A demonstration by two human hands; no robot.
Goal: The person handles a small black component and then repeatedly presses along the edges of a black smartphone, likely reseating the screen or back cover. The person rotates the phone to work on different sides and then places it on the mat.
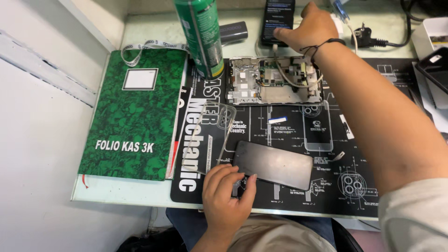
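1. Reaching across the tabletop (140, 35), the person's right hand (310, 28) rests its fingertips on the lit screen of a dark phone (277, 18) propped at the far edge; the fingers are spread loosely and grip nothing.
2. The left hand (226, 193) lies near the front edge of the black work mat (289, 126), fingers curled, thumb and fingertips touching the near corner of a detached dark display panel (273, 163). Whether it pinches the panel or only steadies it, I cannot tell.
3. Judging by the layout, the teardown looks done: the opened phone chassis (275, 80) lies between the two hands with its boards and a pale cable exposed, and the clear case (217, 133) lies off to the left.
4. Nothing appears refitted yet; panel and chassis lie well apart.
5. A green spray can (200, 35) and a green ledger book (133, 114) sit to the left.
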